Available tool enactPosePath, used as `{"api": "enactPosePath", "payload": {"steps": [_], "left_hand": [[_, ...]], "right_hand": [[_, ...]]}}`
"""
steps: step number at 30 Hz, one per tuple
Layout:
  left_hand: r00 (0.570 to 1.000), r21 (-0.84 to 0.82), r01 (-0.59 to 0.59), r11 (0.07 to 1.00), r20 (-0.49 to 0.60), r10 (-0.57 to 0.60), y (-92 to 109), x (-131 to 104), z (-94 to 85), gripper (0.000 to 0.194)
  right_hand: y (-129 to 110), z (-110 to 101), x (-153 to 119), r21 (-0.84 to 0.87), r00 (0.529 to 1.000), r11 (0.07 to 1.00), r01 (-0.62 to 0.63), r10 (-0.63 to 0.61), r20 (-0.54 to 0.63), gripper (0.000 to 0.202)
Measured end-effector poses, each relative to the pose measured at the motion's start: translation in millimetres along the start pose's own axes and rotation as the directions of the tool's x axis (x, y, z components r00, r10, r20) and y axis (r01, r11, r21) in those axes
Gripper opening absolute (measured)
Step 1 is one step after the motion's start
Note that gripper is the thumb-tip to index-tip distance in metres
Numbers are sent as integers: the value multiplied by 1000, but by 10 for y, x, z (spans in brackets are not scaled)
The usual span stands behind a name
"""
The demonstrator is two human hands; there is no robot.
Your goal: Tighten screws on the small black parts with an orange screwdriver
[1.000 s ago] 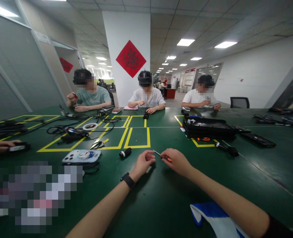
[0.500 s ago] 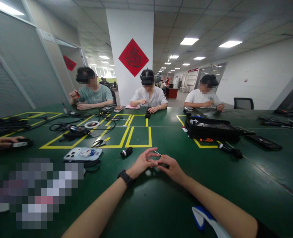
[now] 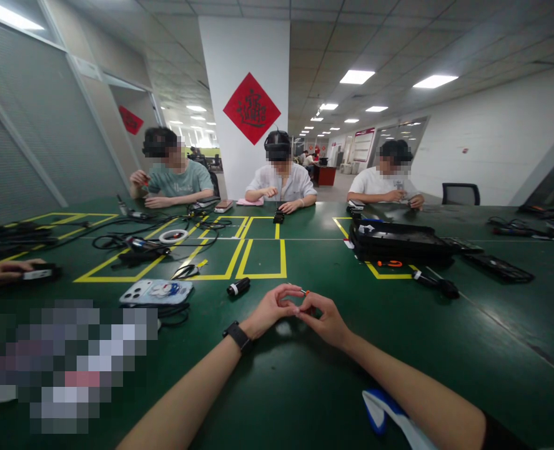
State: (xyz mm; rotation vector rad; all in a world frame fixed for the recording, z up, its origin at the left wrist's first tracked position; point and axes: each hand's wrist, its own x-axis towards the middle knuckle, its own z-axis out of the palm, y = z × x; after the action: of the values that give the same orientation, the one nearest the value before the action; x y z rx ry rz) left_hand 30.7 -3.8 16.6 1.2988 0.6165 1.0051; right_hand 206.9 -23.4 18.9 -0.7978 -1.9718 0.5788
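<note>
Head cam: right hand point(image 3: 324, 317) pinches a slim orange tool point(image 3: 307, 292), left hand point(image 3: 271, 310) fingers curled close, can't tell if gripping; black tray point(image 3: 401, 254) contents unclear.

On the table point(image 3: 277, 400), from the fingers point(image 3: 318, 300), the phone point(image 3: 145, 291) lies at nine o'clock, ring point(image 3: 173, 242) at ten, tray point(image 3: 401, 252) at two.

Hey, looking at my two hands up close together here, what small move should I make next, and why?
I'd probably ease the left hand slightly back from the right hand. The two meet closely at the fingers, and only a short bit of the slim tool with orange on it shows between them, so a little space might give a clearer view.
</note>
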Motion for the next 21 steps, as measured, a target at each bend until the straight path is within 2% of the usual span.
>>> {"api": "enactPosePath", "payload": {"steps": [6,10,16,19,21], "left_hand": [[1000,-34,7,999,23,-6,-18,20,-41,46],[1000,-14,-16,1000,17,16,-16,15,-29,40],[1000,3,-4,1000,8,4,-4,3,-5,43],[1000,21,10,1000,4,-10,2,-3,8,44],[1000,28,29,999,-12,-29,0,-2,12,41]], "right_hand": [[-2,-25,21,-39,999,999,30,-30,-14,11],[63,-54,16,-117,989,982,146,-142,38,12],[74,-67,21,-213,959,935,284,-276,71,11],[80,-266,158,-312,964,913,263,-257,61,12],[185,-559,250,-434,980,887,158,-195,-41,14]]}}
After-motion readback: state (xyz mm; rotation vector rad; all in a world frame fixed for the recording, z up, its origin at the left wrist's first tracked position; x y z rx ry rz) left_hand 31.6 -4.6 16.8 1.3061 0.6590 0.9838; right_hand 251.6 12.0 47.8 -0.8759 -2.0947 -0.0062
